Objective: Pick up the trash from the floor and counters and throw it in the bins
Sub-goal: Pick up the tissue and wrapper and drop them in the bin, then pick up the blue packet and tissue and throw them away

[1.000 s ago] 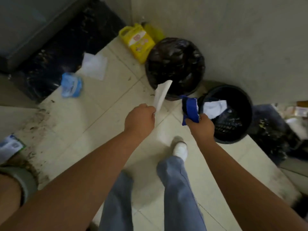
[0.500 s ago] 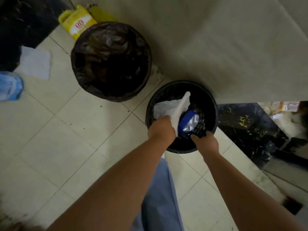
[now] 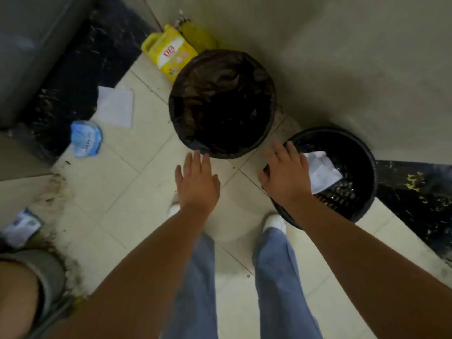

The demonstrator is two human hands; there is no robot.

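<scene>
Two bins stand by the wall: a large one lined with a black bag (image 3: 221, 104) and a smaller black mesh bin (image 3: 362, 177) to its right. White paper (image 3: 321, 171) lies inside the mesh bin. My left hand (image 3: 197, 183) hovers empty, fingers spread, over the floor just in front of the large bin. My right hand (image 3: 286, 172) is also empty and spread, over the near left rim of the mesh bin. On the floor to the left lie a white sheet of paper (image 3: 115, 106) and a blue and white wrapper (image 3: 85, 139).
A yellow jug (image 3: 168, 53) leans against the wall behind the large bin. Another wrapper (image 3: 20, 225) lies at the far left by dirt on the tiles. A grey cabinet (image 3: 31, 45) and dark marble plinth fill the upper left. Another person's leg is at bottom left.
Both hands let go of the white paper and blue wrapper into the mesh bin and drew back, open. The view pulled back and swung left, so the floor trash shows again.
</scene>
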